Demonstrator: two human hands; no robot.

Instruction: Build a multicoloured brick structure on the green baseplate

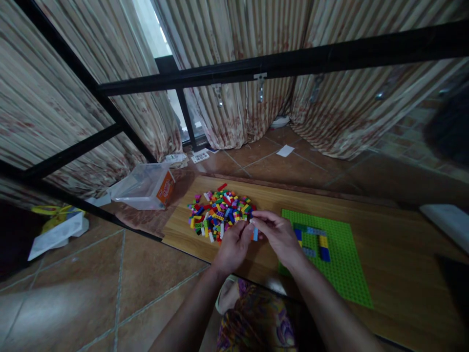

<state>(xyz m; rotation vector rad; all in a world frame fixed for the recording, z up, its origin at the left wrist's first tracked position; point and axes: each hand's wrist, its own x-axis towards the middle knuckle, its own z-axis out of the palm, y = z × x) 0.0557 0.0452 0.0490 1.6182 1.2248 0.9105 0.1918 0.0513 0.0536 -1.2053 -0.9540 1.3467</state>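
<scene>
1. The left hand [234,244] and the right hand [278,234] meet over the near edge of the wooden desk [384,234], fingertips drawn in close together.
2. Between them sits a small light-blue brick [255,234], pinched narrowly; its long axis looks roughly upright, hanging down from the fingertips. Both hands seem to touch it, though which one truly carries it I cannot tell (the fingers overlap there).
3. The pile of loose bricks [220,212], in many colours, lies on the desk just beyond and to the left of the hands; the left hand is the nearer one, its fingertips at the pile's near edge.
4. The green baseplate [340,254] lies flat to the right of the hands, partly covered by the right wrist. A few bricks already stand on it in a short row [317,239], blue, grey and yellow, just beside the right hand.
5. So the held brick sits between pile and baseplate, with the right hand closer to the plate.
6. Off the desk to the left a clear plastic tub [144,186] rests on its side on the tiled floor [91,283], well apart from the hands; striped curtains [238,73] hang behind.
</scene>
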